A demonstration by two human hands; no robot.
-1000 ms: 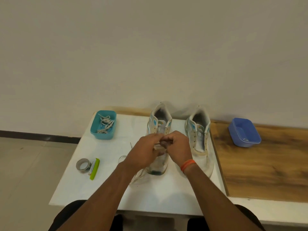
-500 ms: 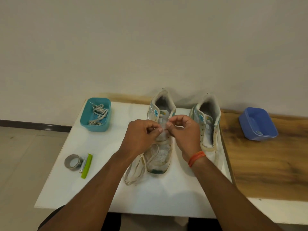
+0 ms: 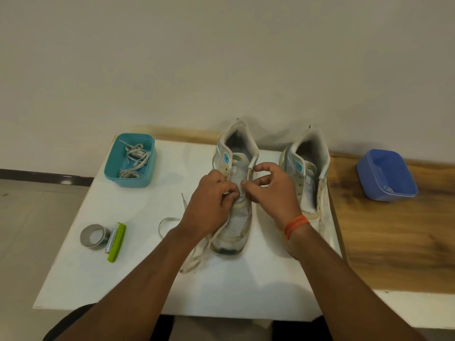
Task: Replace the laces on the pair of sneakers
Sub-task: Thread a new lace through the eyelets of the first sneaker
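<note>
Two worn white sneakers with blue patches stand side by side on the white table, toes toward me. Over the left sneaker both hands work at the lower eyelets. My left hand pinches a white lace, whose loose length trails off the shoe's left side onto the table. Fingers curled, my right hand pinches the lace at the shoe's right eyelet row. The right sneaker has no lace in its eyelets. A teal tray at the back left holds a tangle of laces.
A roll of grey tape and a green tool lie at the table's left. A blue tray sits on the wooden surface to the right. A plain wall rises close behind the shoes.
The view has tilted down and drawn closer. Both hands have slid from the upper tongue down toward the lower eyelets of the left sneaker, still pinching the lace.
</note>
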